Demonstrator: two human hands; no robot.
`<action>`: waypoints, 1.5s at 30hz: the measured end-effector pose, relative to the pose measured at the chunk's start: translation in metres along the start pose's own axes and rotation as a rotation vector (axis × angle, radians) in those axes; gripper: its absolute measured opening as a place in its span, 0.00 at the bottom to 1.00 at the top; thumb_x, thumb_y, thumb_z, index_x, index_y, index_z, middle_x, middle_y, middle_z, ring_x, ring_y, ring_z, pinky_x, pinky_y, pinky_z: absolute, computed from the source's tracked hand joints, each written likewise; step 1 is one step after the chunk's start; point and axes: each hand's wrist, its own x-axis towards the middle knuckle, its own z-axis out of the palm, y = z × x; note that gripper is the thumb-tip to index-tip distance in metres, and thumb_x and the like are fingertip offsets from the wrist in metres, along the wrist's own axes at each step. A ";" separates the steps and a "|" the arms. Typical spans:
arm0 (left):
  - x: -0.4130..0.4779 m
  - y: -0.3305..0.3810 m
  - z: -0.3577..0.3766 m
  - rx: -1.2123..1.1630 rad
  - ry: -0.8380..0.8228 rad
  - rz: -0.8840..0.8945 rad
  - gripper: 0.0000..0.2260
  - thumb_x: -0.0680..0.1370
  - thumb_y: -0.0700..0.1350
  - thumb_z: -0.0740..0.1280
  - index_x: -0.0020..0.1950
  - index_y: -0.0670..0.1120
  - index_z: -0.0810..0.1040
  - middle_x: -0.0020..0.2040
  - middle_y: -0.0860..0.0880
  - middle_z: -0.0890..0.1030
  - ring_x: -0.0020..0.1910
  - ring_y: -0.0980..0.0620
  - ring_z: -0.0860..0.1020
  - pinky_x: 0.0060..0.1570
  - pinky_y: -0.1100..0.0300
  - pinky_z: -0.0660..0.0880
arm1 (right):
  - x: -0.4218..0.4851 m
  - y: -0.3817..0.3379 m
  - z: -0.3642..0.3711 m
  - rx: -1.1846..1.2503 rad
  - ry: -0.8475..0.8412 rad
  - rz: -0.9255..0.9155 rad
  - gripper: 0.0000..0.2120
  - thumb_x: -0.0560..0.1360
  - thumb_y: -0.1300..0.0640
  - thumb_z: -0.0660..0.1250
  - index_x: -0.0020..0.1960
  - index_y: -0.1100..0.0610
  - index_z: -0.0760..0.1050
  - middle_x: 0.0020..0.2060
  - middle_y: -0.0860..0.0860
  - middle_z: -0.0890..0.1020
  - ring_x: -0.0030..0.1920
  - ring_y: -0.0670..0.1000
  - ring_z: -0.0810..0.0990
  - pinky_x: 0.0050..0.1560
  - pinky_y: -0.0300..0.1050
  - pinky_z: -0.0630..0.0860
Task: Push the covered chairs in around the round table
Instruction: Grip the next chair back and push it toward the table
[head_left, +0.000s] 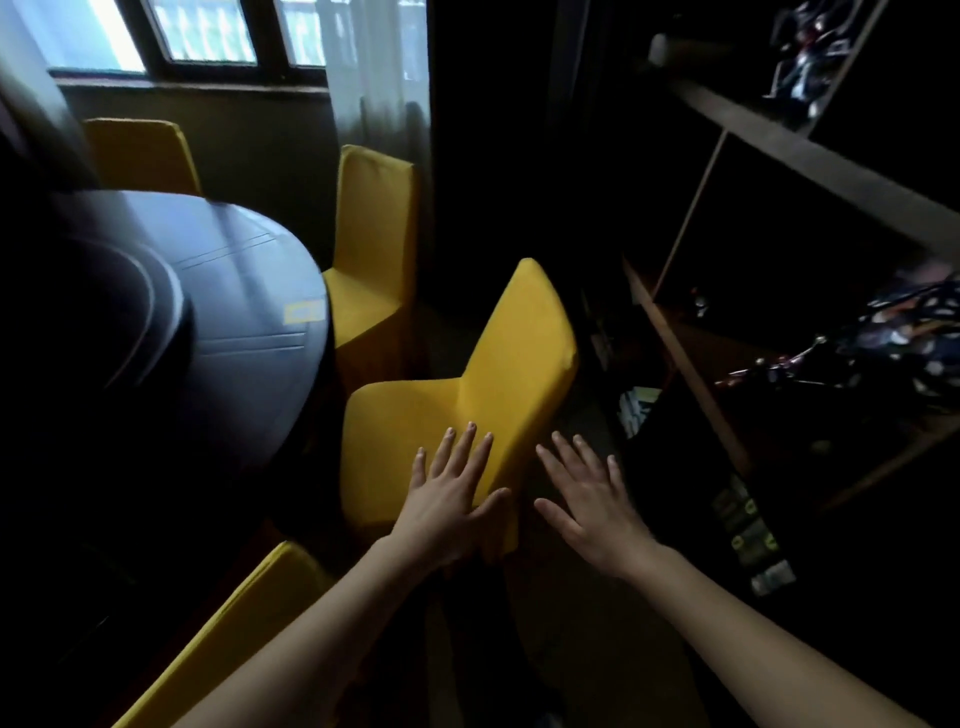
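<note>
The nearest yellow-covered chair (415, 441) stands just beside the round table (249, 312). Its seat faces the table's edge and its backrest rises on the far side, toward the shelves. It is not tucked under; a dark gap shows between the seat and the tabletop.

The left hand (452, 499) lies flat on the seat's near corner. Its fingers are straight and spread, and the thumb is angled along the seat's front edge. The right hand (592, 499) is spread open just right of the seat, fingers straight and gripping nothing. I cannot tell whether it touches the cover. The two hands are apart, with the seat corner between them.

A second chair (374, 249) sits close in at the table's far right. A third chair (143, 156) shows its back beyond the table, below the window (208, 36). A fourth chair (234, 623) shows at the lower left, under the left forearm.

The table wears a grey cover with a small yellow label (304, 313) at its rim, the writing too blurred to read. A sheer curtain (379, 67) hangs behind the second chair.

At right is a wooden shelf unit (779, 140) holding a patterned bundle (904, 332). Low down are boxes (748, 535) with yellow-green print that is not legible.
</note>
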 end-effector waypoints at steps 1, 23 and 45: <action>0.017 0.010 -0.001 0.009 -0.001 0.011 0.31 0.79 0.63 0.49 0.76 0.56 0.36 0.70 0.55 0.30 0.70 0.54 0.29 0.71 0.47 0.32 | 0.004 0.016 -0.006 0.009 0.003 0.023 0.30 0.79 0.39 0.50 0.77 0.45 0.43 0.77 0.45 0.40 0.75 0.48 0.33 0.73 0.57 0.34; 0.233 0.092 -0.005 0.014 -0.028 -0.056 0.33 0.79 0.62 0.50 0.76 0.54 0.36 0.74 0.52 0.31 0.74 0.49 0.33 0.71 0.46 0.33 | 0.130 0.204 -0.058 0.145 -0.050 0.093 0.29 0.80 0.41 0.51 0.77 0.44 0.44 0.77 0.46 0.41 0.75 0.48 0.35 0.73 0.54 0.35; 0.457 0.039 -0.027 -0.249 0.045 -0.246 0.31 0.79 0.63 0.50 0.77 0.54 0.41 0.78 0.51 0.37 0.76 0.50 0.37 0.72 0.46 0.36 | 0.374 0.262 -0.115 0.049 -0.129 -0.091 0.31 0.78 0.38 0.52 0.77 0.44 0.44 0.77 0.46 0.39 0.75 0.48 0.34 0.74 0.57 0.37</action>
